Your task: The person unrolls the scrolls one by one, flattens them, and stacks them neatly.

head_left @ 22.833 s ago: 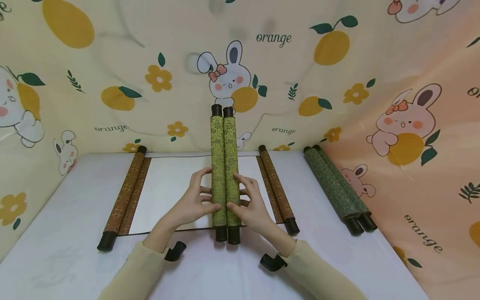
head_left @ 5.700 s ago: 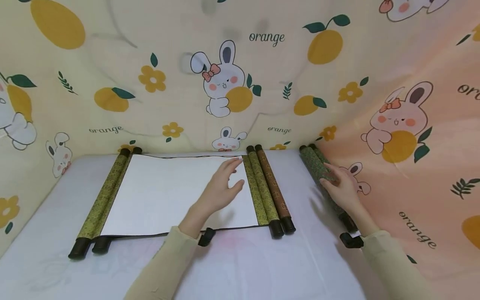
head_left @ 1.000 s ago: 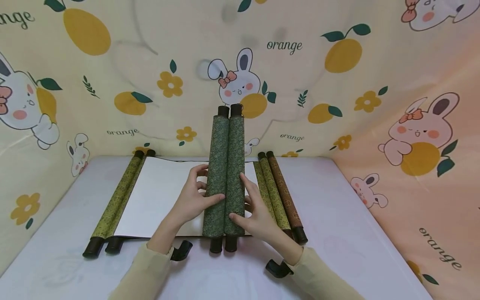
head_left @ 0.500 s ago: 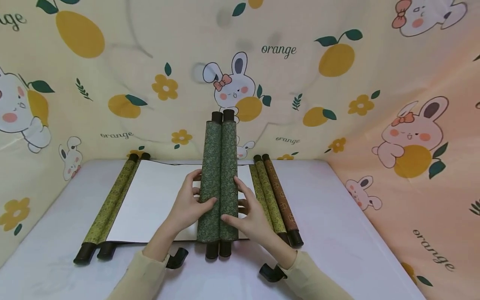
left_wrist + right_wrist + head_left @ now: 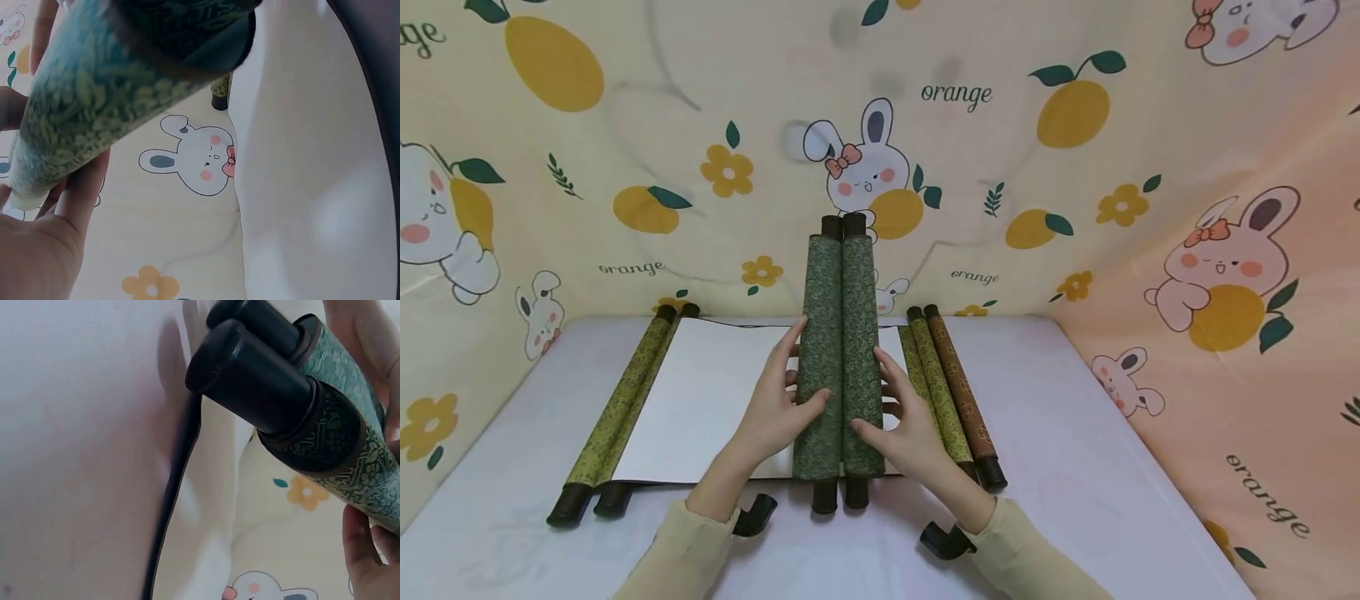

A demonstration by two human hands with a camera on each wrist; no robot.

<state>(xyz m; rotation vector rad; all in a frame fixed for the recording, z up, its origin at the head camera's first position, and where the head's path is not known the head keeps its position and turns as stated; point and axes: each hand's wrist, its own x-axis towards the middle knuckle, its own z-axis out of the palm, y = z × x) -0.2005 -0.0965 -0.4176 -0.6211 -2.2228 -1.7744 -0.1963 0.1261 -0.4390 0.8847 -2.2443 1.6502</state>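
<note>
Both hands hold a dark green patterned hanging scroll (image 5: 820,333), rolled onto two rods side by side, raised over the table with its far end tipped up. The left hand (image 5: 775,408) grips the left roll, thumb across its front. On the right roll, the right hand (image 5: 910,421) curls its fingers behind and lays its thumb in front. Below lies a yellow-green scroll, spread with its white sheet (image 5: 715,392) face up. The left wrist view shows the hollow roll end close up; black rod knobs (image 5: 250,375) fill the right wrist view.
Yellow-green rolls (image 5: 625,392) lie at the spread sheet's left side, another (image 5: 943,392) at its right. Against that one lies a brown roll (image 5: 966,400). The white table (image 5: 1045,467) meets a printed cloth backdrop (image 5: 880,50) behind and at right.
The yellow-green scroll, held rolled up earlier, now lies spread over the brown one. The green scroll has come from the right side to the middle; lately its two rolls part slightly near the bottom.
</note>
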